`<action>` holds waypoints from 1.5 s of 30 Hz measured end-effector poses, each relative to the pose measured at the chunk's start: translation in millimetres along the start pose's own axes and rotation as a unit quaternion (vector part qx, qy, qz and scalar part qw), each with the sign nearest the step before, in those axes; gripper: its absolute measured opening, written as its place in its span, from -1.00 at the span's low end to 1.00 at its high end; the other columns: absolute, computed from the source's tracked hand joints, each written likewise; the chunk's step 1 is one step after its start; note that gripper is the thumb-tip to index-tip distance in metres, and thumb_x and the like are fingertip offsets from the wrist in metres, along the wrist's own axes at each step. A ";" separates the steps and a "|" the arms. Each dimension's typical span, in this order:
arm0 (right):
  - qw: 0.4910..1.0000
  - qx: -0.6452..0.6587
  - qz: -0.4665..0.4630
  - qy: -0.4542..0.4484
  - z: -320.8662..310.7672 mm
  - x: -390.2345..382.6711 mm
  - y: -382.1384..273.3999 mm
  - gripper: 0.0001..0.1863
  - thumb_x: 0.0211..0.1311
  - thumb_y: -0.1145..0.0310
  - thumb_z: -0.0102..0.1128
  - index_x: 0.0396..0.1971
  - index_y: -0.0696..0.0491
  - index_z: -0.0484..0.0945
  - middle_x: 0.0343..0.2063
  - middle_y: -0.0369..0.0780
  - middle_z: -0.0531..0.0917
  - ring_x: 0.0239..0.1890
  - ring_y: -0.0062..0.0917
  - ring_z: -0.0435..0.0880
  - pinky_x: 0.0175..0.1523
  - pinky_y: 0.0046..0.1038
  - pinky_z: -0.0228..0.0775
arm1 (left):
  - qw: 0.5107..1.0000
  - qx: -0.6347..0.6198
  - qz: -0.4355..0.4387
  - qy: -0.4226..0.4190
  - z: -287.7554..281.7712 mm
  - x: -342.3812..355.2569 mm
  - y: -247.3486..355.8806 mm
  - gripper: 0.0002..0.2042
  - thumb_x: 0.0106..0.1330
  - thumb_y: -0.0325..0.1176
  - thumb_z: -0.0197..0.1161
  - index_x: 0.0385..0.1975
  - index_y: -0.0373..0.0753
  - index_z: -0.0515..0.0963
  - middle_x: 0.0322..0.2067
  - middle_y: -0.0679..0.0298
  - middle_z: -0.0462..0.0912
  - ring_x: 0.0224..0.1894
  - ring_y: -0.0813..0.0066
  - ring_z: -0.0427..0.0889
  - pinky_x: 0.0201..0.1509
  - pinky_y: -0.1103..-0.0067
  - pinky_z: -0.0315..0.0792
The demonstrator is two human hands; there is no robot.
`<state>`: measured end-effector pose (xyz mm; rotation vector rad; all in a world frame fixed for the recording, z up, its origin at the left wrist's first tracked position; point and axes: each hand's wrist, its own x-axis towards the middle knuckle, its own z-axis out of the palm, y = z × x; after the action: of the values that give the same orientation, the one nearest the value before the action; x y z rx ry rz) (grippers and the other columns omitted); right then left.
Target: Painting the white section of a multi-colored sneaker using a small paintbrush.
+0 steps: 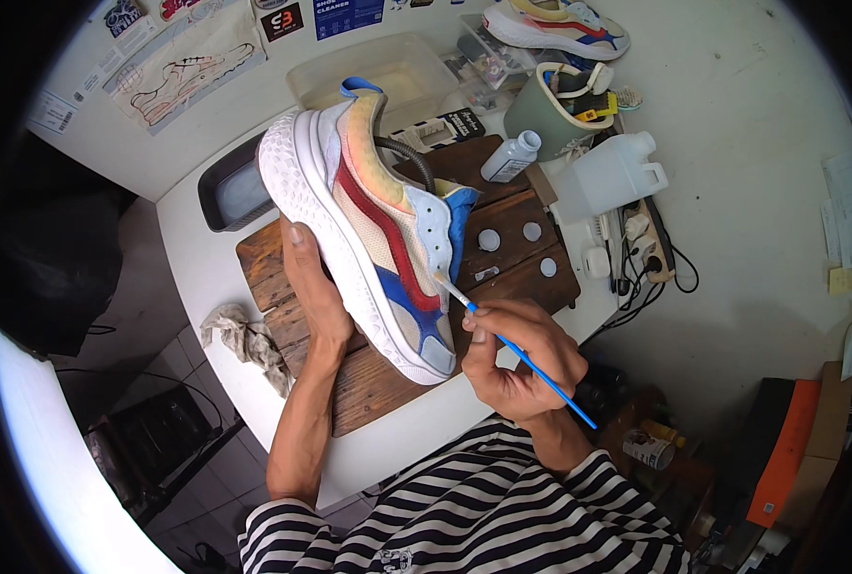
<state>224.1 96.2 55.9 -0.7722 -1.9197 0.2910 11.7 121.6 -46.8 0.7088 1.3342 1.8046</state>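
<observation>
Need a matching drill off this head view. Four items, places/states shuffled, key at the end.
Column 1
1. Paintbrush
2. Crumpled cloth
3. Nearer shoe
4. Bucket

Column 2
A. Held by the left hand
B. Grey-green, with tools sticking out of its top
C. Blue-handled, held in the right hand
D. Lying on the white table, at the left edge of the wooden board

Right pairs: 1-C, 2-D, 3-A, 4-B

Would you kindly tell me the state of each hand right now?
Left hand: holding the sneaker, fingers mostly hidden behind it.
Right hand: closed on the blue paintbrush.
</observation>
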 end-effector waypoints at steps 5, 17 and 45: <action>1.000 -0.002 0.002 -0.005 2.7 -2.3 2.8 -0.80 0.17 0.63 0.38 -0.20 0.25 0.63 -0.38 -0.08 0.76 -0.37 -0.32 0.80 -0.29 -0.41 0.69 | 1.000 0.003 0.015 0.003 -7.9 5.1 -10.7 -0.34 0.64 0.13 -0.16 0.28 -0.45 0.38 0.06 0.09 0.58 0.02 0.43 0.59 0.19 0.49 0.46; 1.000 -0.008 -0.013 0.001 1.1 -3.4 6.8 -0.80 0.15 0.63 0.37 -0.20 0.25 0.64 -0.37 -0.09 0.75 -0.38 -0.31 0.79 -0.30 -0.41 0.67 | 0.999 -0.004 -0.044 0.018 7.8 -0.9 5.9 -0.33 0.63 0.15 -0.14 0.27 -0.45 0.38 0.05 0.10 0.59 0.00 0.44 0.60 0.16 0.50 0.48; 1.000 -0.015 -0.009 0.002 2.2 -6.5 3.9 -0.78 0.12 0.59 0.39 -0.20 0.19 0.66 -0.34 -0.12 0.75 -0.41 -0.33 0.78 -0.32 -0.41 0.64 | 0.999 0.018 0.038 0.008 11.7 -8.0 11.1 -0.34 0.65 0.14 -0.18 0.28 -0.46 0.37 0.06 0.07 0.58 0.02 0.42 0.60 0.19 0.49 0.47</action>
<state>225.6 95.4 48.2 -0.7736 -1.9305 0.2504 22.6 119.3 -32.6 0.7757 1.3694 1.8529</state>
